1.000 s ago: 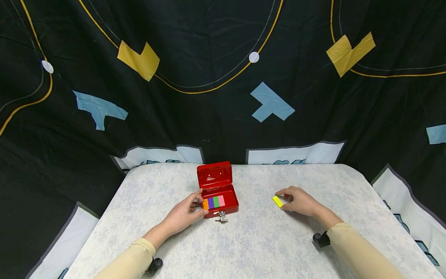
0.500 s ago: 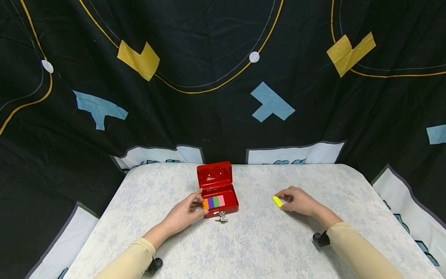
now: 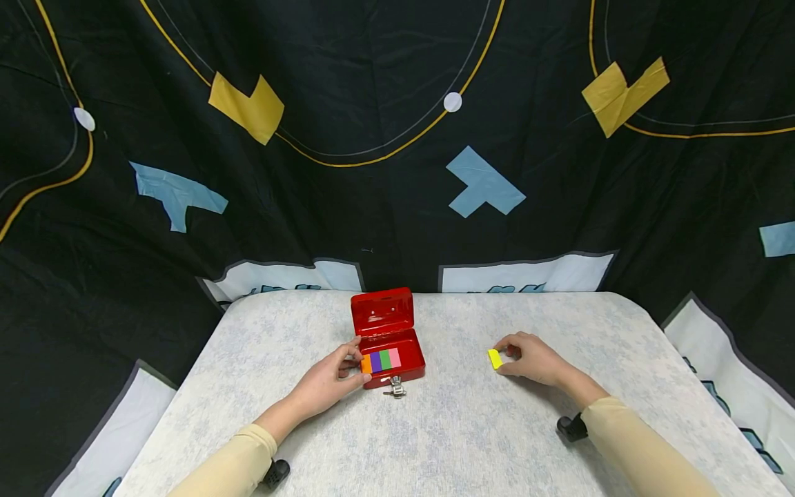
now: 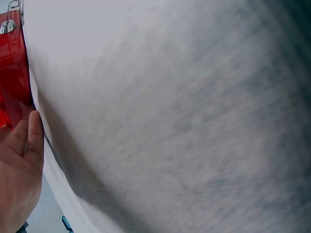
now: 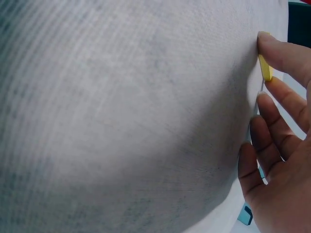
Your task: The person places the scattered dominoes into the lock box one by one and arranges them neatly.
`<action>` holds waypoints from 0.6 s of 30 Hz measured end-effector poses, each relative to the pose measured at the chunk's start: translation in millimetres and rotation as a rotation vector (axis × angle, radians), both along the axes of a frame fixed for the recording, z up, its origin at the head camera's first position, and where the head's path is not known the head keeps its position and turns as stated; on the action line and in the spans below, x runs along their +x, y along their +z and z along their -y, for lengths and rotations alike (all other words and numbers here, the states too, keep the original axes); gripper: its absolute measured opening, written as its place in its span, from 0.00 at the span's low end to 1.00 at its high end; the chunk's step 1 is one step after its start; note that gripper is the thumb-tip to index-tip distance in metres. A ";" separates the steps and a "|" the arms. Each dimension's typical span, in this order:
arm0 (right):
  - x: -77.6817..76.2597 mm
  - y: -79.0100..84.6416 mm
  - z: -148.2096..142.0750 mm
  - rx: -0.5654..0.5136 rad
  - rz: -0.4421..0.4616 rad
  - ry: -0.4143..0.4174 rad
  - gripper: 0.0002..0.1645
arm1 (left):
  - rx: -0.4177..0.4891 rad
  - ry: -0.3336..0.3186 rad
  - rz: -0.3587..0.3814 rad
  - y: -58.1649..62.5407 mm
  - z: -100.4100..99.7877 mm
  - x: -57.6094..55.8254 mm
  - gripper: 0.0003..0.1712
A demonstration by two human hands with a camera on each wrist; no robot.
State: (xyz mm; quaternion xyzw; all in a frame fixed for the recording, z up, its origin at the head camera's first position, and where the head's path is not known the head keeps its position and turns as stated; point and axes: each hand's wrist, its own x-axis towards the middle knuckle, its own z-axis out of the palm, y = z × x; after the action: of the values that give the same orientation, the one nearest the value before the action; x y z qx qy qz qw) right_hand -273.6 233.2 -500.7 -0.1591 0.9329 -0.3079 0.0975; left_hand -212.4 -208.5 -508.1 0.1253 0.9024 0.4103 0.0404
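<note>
An open red metal cash box stands on the table, its lid raised at the back. Along the left part of its inside lie flat coloured blocks in a row: orange, purple, green and pink. My left hand holds the box by its left side, thumb at the front corner and index finger towards the hinge. To the right of the box, my right hand pinches a small yellow block between thumb and index finger, low over the table. The right wrist view shows the yellow block edge-on.
A silver latch with a key sticks out from the front of the box. The pale patterned table extends around both hands. Black cloth with taped shapes hangs behind its far edge.
The yellow block has turned slightly in my right fingers and shifted a touch to the right. My left hand and the cash box have stayed where they were.
</note>
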 end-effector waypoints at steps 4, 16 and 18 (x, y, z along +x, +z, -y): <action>-0.1 0.0 1.0 0.002 0.001 -0.009 0.24 | 0.001 -0.001 0.002 -0.2 0.2 0.1 0.22; -2.2 -6.9 -5.6 -0.082 0.019 0.042 0.29 | -0.003 -0.012 -0.008 -0.9 0.7 -0.6 0.22; -2.1 -7.2 -6.9 -0.085 0.021 0.047 0.29 | -0.003 -0.008 -0.003 -0.5 0.5 -0.4 0.22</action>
State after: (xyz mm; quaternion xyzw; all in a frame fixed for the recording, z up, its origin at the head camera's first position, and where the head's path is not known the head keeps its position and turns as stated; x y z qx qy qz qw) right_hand -275.8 240.1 -507.9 -0.1817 0.9139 -0.3466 0.1077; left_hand -212.8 -209.1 -508.5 0.1293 0.9027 0.4084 0.0410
